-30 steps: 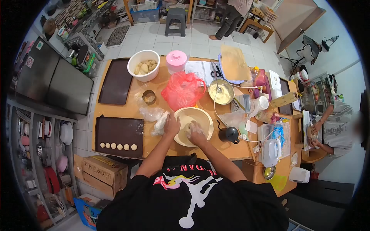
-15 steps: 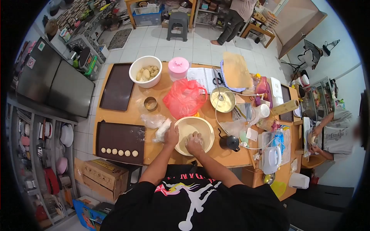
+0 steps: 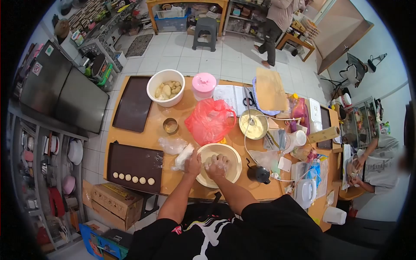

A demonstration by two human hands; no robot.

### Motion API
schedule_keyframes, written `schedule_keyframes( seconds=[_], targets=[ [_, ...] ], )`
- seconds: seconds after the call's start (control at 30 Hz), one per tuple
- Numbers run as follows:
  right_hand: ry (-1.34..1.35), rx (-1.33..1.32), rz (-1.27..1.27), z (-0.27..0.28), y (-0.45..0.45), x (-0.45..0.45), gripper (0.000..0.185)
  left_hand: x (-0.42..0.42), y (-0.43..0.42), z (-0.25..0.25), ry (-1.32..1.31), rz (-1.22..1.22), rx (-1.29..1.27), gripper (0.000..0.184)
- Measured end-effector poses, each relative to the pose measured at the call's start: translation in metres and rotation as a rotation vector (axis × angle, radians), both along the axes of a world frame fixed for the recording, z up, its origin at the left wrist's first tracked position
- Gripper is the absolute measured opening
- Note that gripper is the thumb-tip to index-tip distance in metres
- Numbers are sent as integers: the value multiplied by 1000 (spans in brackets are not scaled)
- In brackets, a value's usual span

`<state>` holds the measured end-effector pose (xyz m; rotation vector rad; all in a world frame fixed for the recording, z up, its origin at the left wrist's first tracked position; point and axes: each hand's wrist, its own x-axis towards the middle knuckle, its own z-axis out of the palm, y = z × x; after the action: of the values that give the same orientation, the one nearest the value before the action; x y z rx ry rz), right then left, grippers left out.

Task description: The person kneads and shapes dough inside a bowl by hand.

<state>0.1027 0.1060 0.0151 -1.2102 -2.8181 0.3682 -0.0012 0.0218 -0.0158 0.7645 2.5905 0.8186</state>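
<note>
A cream-coloured bowl stands near the front edge of the table. Inside it is my right hand, floury, its fingers spread and bent over the bottom; anything beneath the palm is hidden. My left hand rests at the bowl's left rim, beside a white floury bag, and its fingers look stretched along the rim. Further left, a dark tray carries a row of several small dough balls. Behind the bowl sits a red plastic bag.
A white tub of dough pieces, a pink container, a metal bowl and a black kettle stand around. One person works at the right; another person is at the back.
My right hand has moved slightly left within the bowl, while my left hand stays by the rim. The view has shifted, and the person at the back has changed stance.
</note>
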Motion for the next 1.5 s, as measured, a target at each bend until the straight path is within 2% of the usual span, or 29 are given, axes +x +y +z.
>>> schedule_keyframes(
  seconds=[0.17, 0.37, 0.47, 0.57, 0.67, 0.77, 0.87, 0.97, 1.07, 1.17, 1.27, 1.37, 1.47, 1.5],
  targets=[
    [-9, 26, -4, -6, 2, -6, 54, -2, -2, 16, -29, -46, -7, 32],
    [30, -90, -102, 3, 9, -17, 51, 1, -5, 22, -42, -26, 56, 33],
    [51, -251, -48, -38, 33, -10, 51, -1, -3, 11, -50, 1, 106, 32],
    [359, -425, -4, -65, 53, 6, 43, 0, -2, 14, -41, 1, 84, 33],
    [362, -177, -91, -4, 40, 15, 35, -1, 0, 14, -60, -23, 51, 34],
    [301, -293, -61, 1, 32, 21, 26, 1, 1, 25, -75, 12, 72, 34],
    [152, -169, 66, -4, 28, 20, 33, 0, 1, 10, -27, 13, 59, 34],
    [154, -103, 38, -4, 18, 21, 40, 1, 0, 9, -57, 22, 75, 34],
    [16, -337, -49, 14, 27, 11, 39, 4, 1, 24, -81, 48, 55, 33],
    [427, -574, -116, 11, 48, 15, 37, 2, 0, 17, -76, 36, 60, 34],
    [30, -306, -44, 11, 61, 21, 37, 1, 0, 14, -65, 32, 88, 34],
    [-165, -421, 174, -34, 69, 50, 36, 3, 2, 8, -20, 80, 83, 30],
    [-283, -676, 108, 13, 62, 52, 35, 1, 0, 14, -87, 34, 84, 37],
    [-300, -649, 146, 21, 58, 55, 36, 2, -1, 13, -85, 37, 78, 38]
  ],
)
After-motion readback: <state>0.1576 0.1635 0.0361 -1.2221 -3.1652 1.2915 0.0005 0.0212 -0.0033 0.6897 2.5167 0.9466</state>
